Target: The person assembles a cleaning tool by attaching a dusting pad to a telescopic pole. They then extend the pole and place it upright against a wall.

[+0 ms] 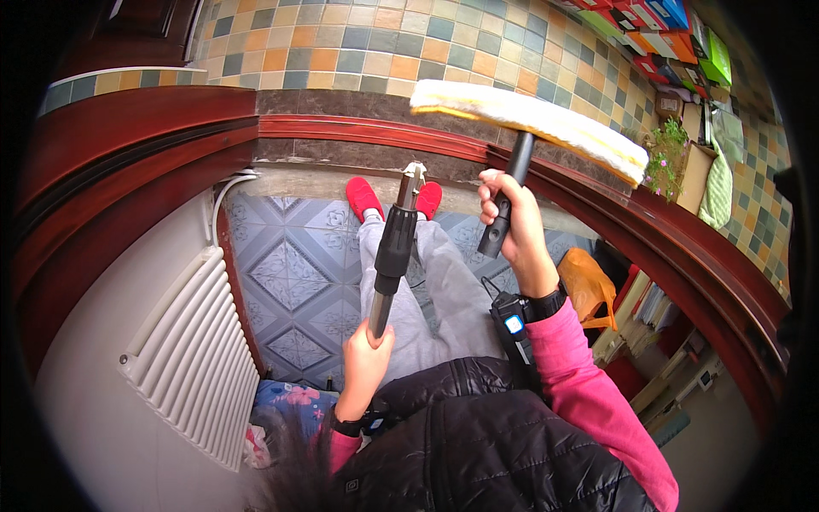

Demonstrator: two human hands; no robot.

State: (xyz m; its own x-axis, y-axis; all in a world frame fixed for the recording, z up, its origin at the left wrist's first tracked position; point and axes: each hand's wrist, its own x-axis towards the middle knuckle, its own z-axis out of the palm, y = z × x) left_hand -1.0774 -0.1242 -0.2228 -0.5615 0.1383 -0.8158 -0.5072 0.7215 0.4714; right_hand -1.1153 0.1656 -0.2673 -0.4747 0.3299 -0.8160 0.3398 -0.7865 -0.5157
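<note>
My left hand (367,363) is wrapped round the metal tube of a telescopic pole (396,243). The pole points away from me, with a black collar partway up and a ragged whitish tip at its far end. In my right hand (519,213) is the black handle of a window washer (529,128), its wide head covered in white fleece with a yellow edge. The hollow lower end of that handle shows below my fingers. Pole and washer are apart, side by side in front of my body.
A white radiator (192,354) lines the left wall. Dark red wooden frames (367,128) edge the doorway ahead, with checkered tiles (341,51) beyond. At the right are an orange bag (587,286), a flowering plant (667,158) and stacked colourful boxes (665,43). Patterned blue-grey tiles (294,282) cover the near floor.
</note>
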